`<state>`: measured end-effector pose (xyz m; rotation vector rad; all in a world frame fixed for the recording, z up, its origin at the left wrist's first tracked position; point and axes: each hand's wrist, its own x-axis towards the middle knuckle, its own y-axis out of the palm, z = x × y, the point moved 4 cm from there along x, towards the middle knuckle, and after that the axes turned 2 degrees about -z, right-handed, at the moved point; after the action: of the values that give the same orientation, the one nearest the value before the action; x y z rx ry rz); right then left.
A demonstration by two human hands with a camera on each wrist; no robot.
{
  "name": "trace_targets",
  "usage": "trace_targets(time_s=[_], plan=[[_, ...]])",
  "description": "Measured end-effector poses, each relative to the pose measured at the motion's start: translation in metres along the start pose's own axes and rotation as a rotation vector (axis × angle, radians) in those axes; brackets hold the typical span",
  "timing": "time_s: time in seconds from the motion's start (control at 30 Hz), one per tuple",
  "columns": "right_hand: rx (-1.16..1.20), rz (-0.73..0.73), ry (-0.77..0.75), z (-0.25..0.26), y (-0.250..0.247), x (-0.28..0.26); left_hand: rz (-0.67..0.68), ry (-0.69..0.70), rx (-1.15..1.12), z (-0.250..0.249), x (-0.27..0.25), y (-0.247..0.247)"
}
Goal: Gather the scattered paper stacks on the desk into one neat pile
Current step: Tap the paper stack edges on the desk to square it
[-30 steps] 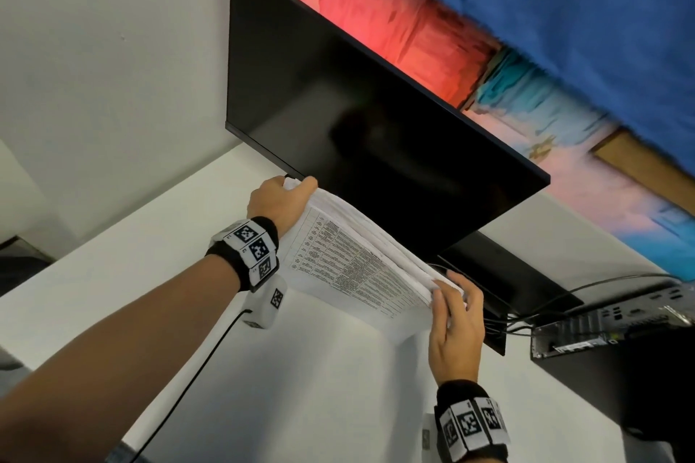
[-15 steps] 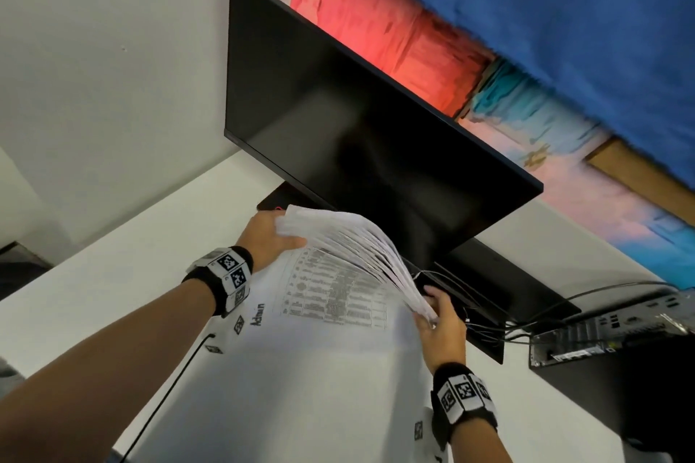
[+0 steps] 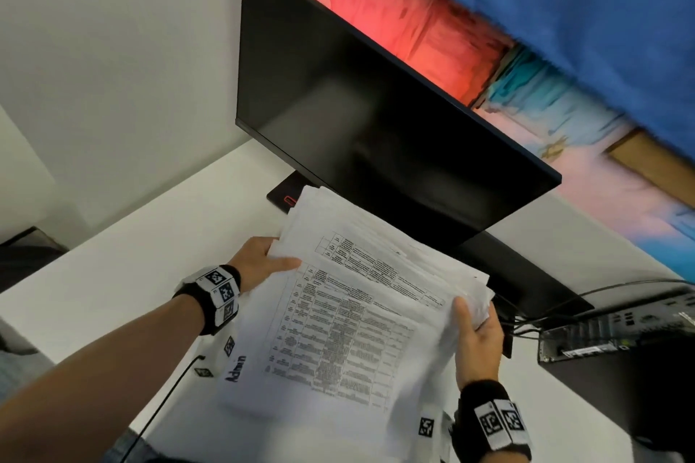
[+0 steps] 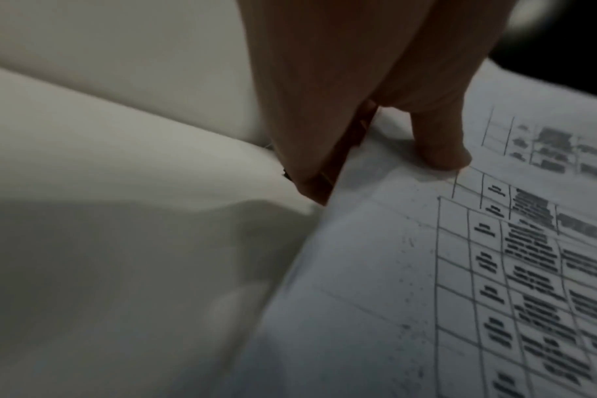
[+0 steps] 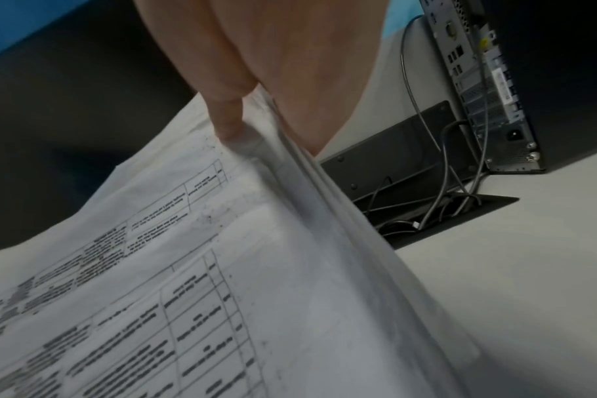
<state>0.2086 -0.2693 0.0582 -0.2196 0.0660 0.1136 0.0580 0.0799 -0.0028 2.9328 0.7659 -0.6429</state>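
A thick stack of white printed sheets with tables (image 3: 361,297) is held between both hands, just in front of the monitor. Its sheets are loosely fanned and offset at the far edge. My left hand (image 3: 269,261) grips the stack's left edge, thumb on top and fingers underneath. The left wrist view shows that thumb (image 4: 440,145) pressing on the top sheet (image 4: 392,269). My right hand (image 3: 474,319) grips the right edge. There its thumb (image 5: 227,118) lies on top of the stack (image 5: 222,269), with the palm against the side. Below the stack lies a sheet labelled "Admin" (image 3: 236,368).
A black monitor (image 3: 376,116) stands close behind the stack on the white desk (image 3: 131,274). A computer case (image 3: 616,331) with cables sits at the right, beside an open cable hatch (image 5: 426,188). A black cable (image 3: 161,402) runs along the near left.
A second ago the stack stood on its edge against the monitor. It fanned out and has come down toward me, lying nearly flat over the "Admin" sheet. Both hands kept their hold.
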Motion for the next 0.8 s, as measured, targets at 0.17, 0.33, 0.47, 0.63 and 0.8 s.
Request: trace_targets(time_s=[0.17,0.33,0.47,0.63,0.8], plan=[[-0.039,0.154,0.25,-0.032,0.0,-0.025,0.007,0.019,-0.04,0.006,-0.013,0.01],[-0.197,0.282,0.489,-0.095,0.01,-0.049,-0.04,-0.005,-0.049,0.017,-0.018,0.003],[-0.177,0.187,0.503,-0.106,0.011,-0.058,0.094,-0.065,-0.028,0.018,-0.025,0.003],[-0.121,0.114,0.349,-0.069,0.015,-0.063,0.043,-0.02,0.163,0.025,-0.027,-0.001],[0.03,0.064,0.085,0.013,0.008,-0.071,-0.111,0.137,-0.172,-0.022,-0.041,-0.006]])
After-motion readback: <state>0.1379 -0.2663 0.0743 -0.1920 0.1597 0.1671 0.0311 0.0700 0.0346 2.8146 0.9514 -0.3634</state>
